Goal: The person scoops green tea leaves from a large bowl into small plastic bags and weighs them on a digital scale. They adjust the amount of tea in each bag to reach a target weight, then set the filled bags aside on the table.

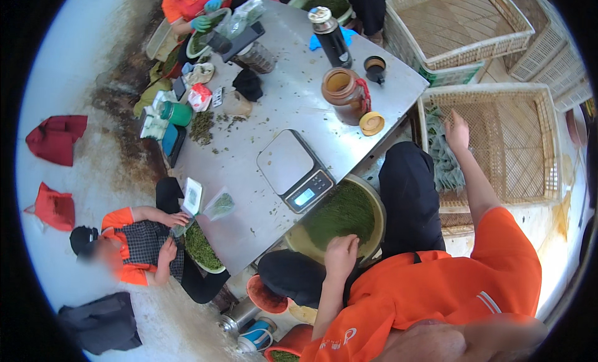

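Observation:
My left hand [341, 255] hovers over the near rim of a pale basin [377, 220] between my knees. Its fingers are curled with the tips together, and anything between them is too small to make out. Inside the basin lies a heap of fine green leaf material [342, 219]. My right hand [458, 131] reaches into a cream plastic crate [511, 144] on the right, beside a row of small grey-green packets [443, 159]. Its thumb and fingers look apart, with nothing visible in them. A digital scale [296, 169] rests on the metal table next to the basin.
On the metal table [243, 162] stand a brown jar [342, 94], its yellow lid [372, 123], a black flask [330, 38] and a dark cup [375, 69]. Another crate [461, 25] sits far right. Co-workers [149, 243] work at the left and far edges. Buckets [268, 293] stand near my left leg.

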`<action>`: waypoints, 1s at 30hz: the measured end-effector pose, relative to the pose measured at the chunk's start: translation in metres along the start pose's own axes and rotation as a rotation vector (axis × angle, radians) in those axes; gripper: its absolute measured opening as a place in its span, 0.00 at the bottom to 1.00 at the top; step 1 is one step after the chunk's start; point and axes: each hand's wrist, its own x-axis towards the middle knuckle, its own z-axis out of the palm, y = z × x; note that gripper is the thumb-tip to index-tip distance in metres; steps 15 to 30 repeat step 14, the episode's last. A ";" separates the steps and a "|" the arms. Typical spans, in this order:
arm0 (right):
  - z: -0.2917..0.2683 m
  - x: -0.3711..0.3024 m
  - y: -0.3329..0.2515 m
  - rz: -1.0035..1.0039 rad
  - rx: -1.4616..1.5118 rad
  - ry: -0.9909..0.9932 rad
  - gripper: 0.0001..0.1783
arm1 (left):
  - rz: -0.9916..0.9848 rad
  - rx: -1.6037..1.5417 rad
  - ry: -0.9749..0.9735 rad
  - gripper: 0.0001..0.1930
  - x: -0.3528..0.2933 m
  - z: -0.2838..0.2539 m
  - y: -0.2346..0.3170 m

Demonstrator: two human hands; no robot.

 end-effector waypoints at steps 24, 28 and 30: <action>-0.064 0.030 -0.321 -0.281 0.881 -0.238 0.72 | -0.289 -0.106 0.046 0.11 -0.039 0.039 -0.072; -0.064 0.030 -0.321 -0.281 0.881 -0.238 0.72 | -0.289 -0.106 0.046 0.11 -0.039 0.039 -0.072; -0.064 0.030 -0.321 -0.281 0.881 -0.238 0.72 | -0.289 -0.106 0.046 0.11 -0.039 0.039 -0.072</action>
